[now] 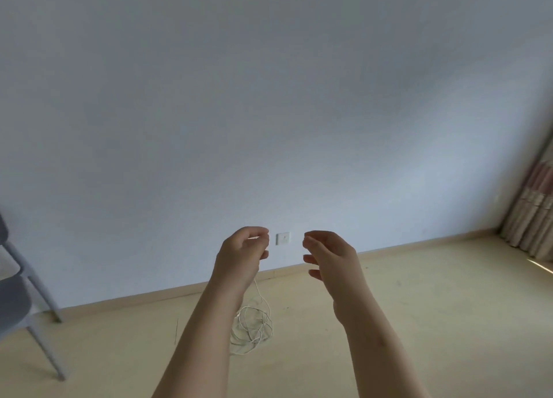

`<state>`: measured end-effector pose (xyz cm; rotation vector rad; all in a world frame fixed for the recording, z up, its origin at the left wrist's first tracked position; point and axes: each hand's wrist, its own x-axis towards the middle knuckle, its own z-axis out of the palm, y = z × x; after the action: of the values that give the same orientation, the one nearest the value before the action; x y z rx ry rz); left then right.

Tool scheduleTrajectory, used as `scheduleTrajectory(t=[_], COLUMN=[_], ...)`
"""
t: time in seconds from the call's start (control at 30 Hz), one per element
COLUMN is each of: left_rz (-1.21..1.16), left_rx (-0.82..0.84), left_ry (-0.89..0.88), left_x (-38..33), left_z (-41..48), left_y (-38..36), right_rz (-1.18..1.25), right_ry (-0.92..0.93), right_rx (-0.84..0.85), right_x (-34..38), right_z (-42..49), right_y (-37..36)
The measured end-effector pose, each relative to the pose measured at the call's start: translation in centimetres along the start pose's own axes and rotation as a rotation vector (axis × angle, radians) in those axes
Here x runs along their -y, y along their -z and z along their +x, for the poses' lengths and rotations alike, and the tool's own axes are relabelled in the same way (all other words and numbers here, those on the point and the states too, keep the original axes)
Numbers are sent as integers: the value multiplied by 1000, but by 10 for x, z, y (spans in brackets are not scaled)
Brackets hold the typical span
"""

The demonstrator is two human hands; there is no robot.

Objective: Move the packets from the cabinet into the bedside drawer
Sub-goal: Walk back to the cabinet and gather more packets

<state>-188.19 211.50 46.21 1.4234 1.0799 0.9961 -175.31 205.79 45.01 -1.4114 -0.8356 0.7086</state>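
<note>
I can see no packets from the head camera, nor the cabinet or the drawer, so I cannot say where they lie relative to either hand. My left hand is raised in front of the wall, back toward the camera. Its fingers are curled over toward the thumb with a small gap at the tips. A thin white cord runs up from a loose coil on the floor and passes behind that wrist, and I cannot tell whether the hand pinches it. My right hand is level with it and just apart, loosely curled and holding nothing. Between the fingertips a wall socket shows. A grey chair stands far left, a curtain far right.
</note>
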Motion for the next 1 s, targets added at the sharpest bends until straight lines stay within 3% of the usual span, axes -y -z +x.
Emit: scheduleTrajectory(t=[0.2, 0.5, 0.83, 1.0], left_rz=[-45, -103, -44, -2], left_rx=[33, 59, 379, 540], left_ry=[51, 85, 43, 100], left_x=[17, 14, 15, 19], left_z=[114, 297, 503, 568], left_y=[-67, -144, -289, -372], right_rz=[50, 50, 74, 119], right_ry=[-124, -148, -130, -209], right_rx=[-60, -139, -405, -590], right_x=[-39, -51, -74, -94], right_z=[115, 297, 498, 562], right_y=[25, 58, 111, 160])
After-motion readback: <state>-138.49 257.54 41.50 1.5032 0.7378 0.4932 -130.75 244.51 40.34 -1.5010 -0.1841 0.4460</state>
